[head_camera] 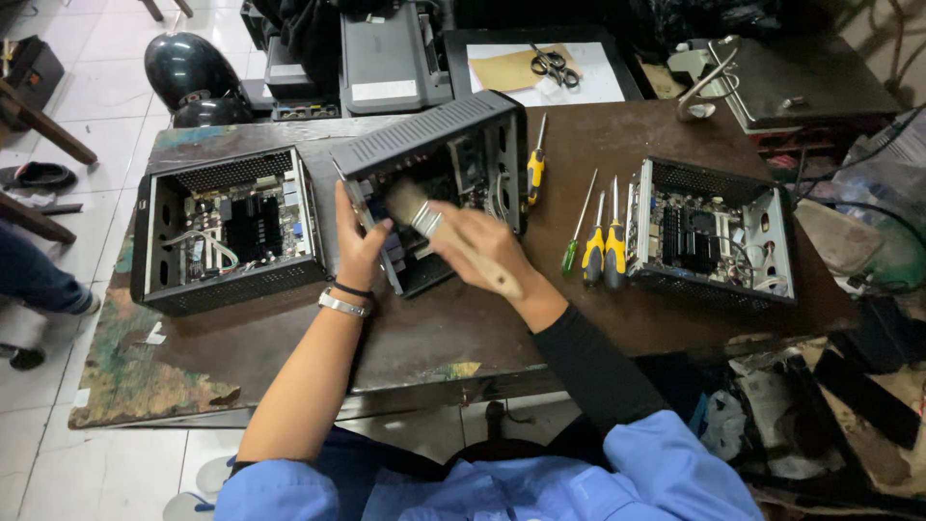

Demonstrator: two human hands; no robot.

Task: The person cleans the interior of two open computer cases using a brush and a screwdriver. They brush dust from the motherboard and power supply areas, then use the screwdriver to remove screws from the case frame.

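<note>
A small open computer case (439,145) stands tilted on its side in the middle of a worn brown table (415,338). My left hand (359,241) grips its lower left edge and holds it up. My right hand (482,249) holds a wooden-handled paintbrush (417,210), whose bristles point into the case's inside, against the board.
A second open case (227,227) lies to the left and a third (709,232) to the right. Several screwdrivers (598,241) lie between the middle and right cases. Scissors (553,66), a printer and a black helmet (188,72) are behind. Another person's leg is at far left.
</note>
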